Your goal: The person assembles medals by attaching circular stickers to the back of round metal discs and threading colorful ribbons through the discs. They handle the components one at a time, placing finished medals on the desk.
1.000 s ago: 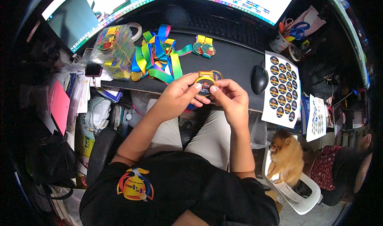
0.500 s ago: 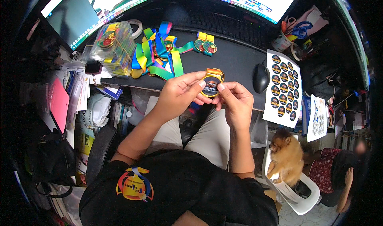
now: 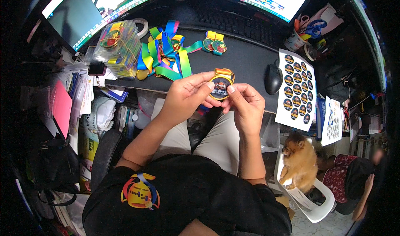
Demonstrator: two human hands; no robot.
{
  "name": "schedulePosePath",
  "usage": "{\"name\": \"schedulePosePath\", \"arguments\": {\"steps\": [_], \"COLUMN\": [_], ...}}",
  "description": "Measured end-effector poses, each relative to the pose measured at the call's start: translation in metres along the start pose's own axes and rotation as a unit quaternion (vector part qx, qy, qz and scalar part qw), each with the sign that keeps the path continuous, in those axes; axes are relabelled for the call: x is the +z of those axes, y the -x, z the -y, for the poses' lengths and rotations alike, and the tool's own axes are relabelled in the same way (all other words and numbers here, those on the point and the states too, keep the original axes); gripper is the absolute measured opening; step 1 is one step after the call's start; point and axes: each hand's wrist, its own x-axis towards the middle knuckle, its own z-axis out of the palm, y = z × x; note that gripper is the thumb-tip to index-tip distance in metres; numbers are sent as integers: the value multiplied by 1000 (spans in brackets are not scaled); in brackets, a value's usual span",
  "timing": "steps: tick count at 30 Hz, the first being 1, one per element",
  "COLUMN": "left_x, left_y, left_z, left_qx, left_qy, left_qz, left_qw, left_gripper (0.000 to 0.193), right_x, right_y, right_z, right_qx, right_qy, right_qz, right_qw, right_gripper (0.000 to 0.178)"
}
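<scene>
Between my two hands is a round gold-rimmed medal (image 3: 220, 88) with a dark printed face, held above my lap at the desk's front edge. The fingers of my left hand (image 3: 192, 93) grip its left side, thumb on the face. My right hand (image 3: 246, 105) pinches the right rim with thumb and fingers. A bit of ribbon shows at the medal's top. Beyond my left hand lies a heap of medals with blue, green and yellow ribbons (image 3: 183, 63). Two more medals (image 3: 218, 47) lie side by side farther back. A sheet of round dark stickers (image 3: 296, 90) is at the right.
A stack of clear-wrapped medals (image 3: 118, 48) and a tape roll (image 3: 142, 28) stand at left. A mouse (image 3: 273, 80), keyboard (image 3: 233, 26) and cup of scissors (image 3: 295, 42) are on the black desk (image 3: 246, 61). A dog (image 3: 300, 163) sits on a white chair (image 3: 318, 213); a person (image 3: 354, 180) is behind.
The medal and both hands stay nearly in place, with only a tiny shift of the medal and view. The grip looks the same.
</scene>
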Motion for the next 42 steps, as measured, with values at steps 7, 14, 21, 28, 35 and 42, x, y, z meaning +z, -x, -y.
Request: {"name": "schedulePosePath", "arguments": {"steps": [7, 14, 21, 28, 35, 42], "left_x": [-1, 0, 0, 0, 6, 6], "left_y": [2, 3, 2, 3, 3, 5], "left_z": [-2, -4, -3, -3, 5, 13], "left_qx": [4, 8, 2, 0, 61, 141], "left_qy": [-8, 2, -6, -22, -88, -286], "left_qz": [-6, -7, -12, -16, -20, 10], "left_qw": [1000, 1000, 1000, 1000, 994, 948], "left_gripper": [37, 37, 37, 36, 35, 33], "right_x": [3, 6, 6, 8, 9, 15], "right_y": [3, 4, 4, 4, -3, -7], "right_z": [-1, 0, 0, 0, 1, 6], "right_qx": [-11, -12, -7, -11, 21, -5], "right_qy": [5, 6, 13, 12, 26, 165], "right_qz": [-3, -8, -9, -12, -19, -40], "right_qw": [1000, 1000, 1000, 1000, 999, 985], "right_gripper": [13, 13, 13, 11, 12, 24]}}
